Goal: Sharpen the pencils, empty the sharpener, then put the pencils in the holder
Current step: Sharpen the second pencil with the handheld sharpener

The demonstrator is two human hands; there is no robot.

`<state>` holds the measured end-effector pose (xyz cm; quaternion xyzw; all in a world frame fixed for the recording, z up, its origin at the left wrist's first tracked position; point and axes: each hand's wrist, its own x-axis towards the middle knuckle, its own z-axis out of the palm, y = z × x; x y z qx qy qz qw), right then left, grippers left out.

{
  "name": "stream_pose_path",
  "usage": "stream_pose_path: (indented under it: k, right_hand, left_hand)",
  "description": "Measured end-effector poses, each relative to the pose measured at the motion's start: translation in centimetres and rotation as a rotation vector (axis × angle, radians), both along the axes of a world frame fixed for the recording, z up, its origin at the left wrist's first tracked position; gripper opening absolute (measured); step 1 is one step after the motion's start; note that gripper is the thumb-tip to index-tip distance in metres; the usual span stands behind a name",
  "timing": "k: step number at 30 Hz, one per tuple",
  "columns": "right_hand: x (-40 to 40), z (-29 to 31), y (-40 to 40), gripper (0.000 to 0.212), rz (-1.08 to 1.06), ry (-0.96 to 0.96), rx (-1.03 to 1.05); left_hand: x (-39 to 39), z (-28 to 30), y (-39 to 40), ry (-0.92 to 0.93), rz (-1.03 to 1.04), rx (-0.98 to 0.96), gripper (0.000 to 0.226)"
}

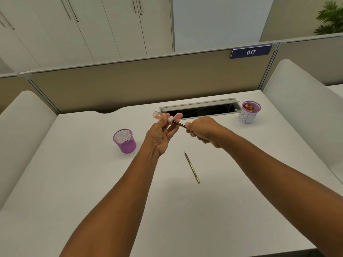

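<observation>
Table [55,182], near edge: both forearms reach forward, hands meet above mid-table.

Loose pencil [192,167] lies flat on the table, nearer than the hands and just right of centre. Long axis runs near-to-far with a slight lean; pink sharpened tip points away, toward the hands. Right hand is the closer one to it.

Left hand [161,134]: thumb and fingertips pinch the pink sharpener [168,117], its clear shavings tube sticking out to the left, remaining fingers loosely extended. Right hand [202,129]: clenched around the rear of a second pencil [179,124]. Only a short dark stretch of shaft shows between the hands. Its axis runs left-right and slightly away, front end seated in the sharpener mouth. Judgement: sharpening under way on this pencil; the twist depends on keeping shaft and sharpener bore in line.

Purple mesh holder [124,140] stands upright left of the hands, well apart from both pencils. No pencils stand in it.

Farther right, beside the open cable tray [199,109], a white cup [249,112] holds orange-pink shavings.
</observation>
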<state>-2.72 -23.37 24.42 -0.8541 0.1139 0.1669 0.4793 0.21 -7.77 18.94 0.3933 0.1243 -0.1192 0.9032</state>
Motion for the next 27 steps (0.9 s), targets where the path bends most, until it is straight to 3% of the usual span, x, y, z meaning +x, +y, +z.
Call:
stream_pose_path:
  k: [5,8,11,14,15,18,20,23,27]
  right_hand:
    - [-1.7,-2.7,-0.2,0.016,0.183,-0.834,-0.741]
    - [-2.2,-3.1,-0.3,0.007,0.134,-1.090,-0.889]
    - [-2.0,-2.9,0.4,0.010,0.069,-0.989,-0.878]
    - [-1.4,-1.7,1.3,0.019,0.055,-0.596,-0.872]
    - [-0.9,-1.1,1.3,0.021,0.044,-0.431,-0.765]
    - [0.8,0.5,0.5,0.025,-0.054,0.138,-0.013]
    - [1.2,0.7,-0.3,0.031,-0.058,0.317,0.213]
    - [0.9,0.5,-0.2,0.036,-0.008,0.247,0.135]
    - [-0.2,-1.4,0.4,0.027,0.125,-0.342,-0.371]
  left_hand:
    - [-0.1,-0.1,-0.2,0.046,0.053,0.011,0.016]
    - [-0.1,0.2,-0.8,0.037,0.042,0.020,0.020]
    - [0.0,0.3,-1.1,0.035,0.034,0.013,0.025]
    - [0.0,0.2,-1.0,0.013,-0.012,0.021,0.023]
    - [0.0,0.2,-0.9,0.000,-0.033,0.022,0.022]
    - [-0.1,0.0,-0.3,-0.025,-0.050,0.026,0.026]
    - [0.0,-0.1,-0.2,-0.026,-0.056,0.037,0.027]
    - [0.0,-0.1,-0.1,-0.008,-0.035,0.054,0.028]
    - [0.2,0.0,-0.1,0.028,0.015,0.071,0.023]
